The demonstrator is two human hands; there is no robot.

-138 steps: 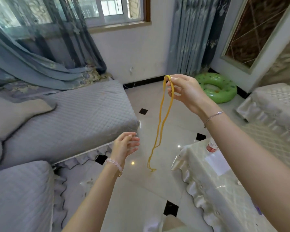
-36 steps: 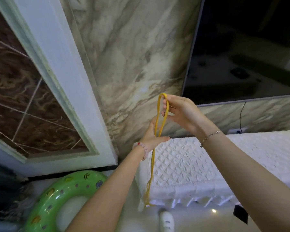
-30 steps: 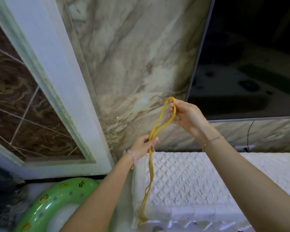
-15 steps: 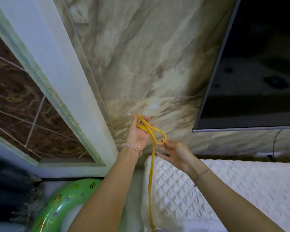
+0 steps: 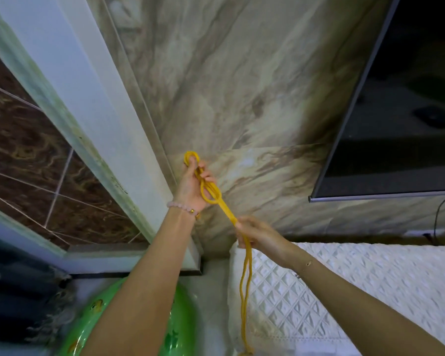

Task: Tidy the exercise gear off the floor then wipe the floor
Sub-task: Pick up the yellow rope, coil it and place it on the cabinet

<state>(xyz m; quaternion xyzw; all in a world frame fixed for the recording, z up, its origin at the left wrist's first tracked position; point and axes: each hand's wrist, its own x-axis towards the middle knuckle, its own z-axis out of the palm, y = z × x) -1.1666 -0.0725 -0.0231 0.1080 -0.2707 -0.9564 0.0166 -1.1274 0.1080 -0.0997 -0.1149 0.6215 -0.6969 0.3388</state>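
Note:
A yellow rope (image 5: pixel 244 278) is doubled up and held in the air in front of the marble wall. My left hand (image 5: pixel 194 186) grips its upper coils, with a small loop sticking out above the fingers and another loop lying across the palm. Lower and to the right, my right hand (image 5: pixel 260 237) holds the two strands in its curled fingers. The rest of the rope hangs straight down from it, ending at the bottom edge of the view.
A cabinet under a white quilted cover (image 5: pixel 357 291) stands at the lower right, below a dark wall-mounted TV (image 5: pixel 401 104). A green inflatable swim ring (image 5: pixel 180 330) lies on the floor at bottom centre. A white-framed brown panel (image 5: pixel 36 150) fills the left.
I turned from the sofa area to the marble wall. My left hand took the rope's top and gathered loops; my right hand slid down the strands to a lower grip.

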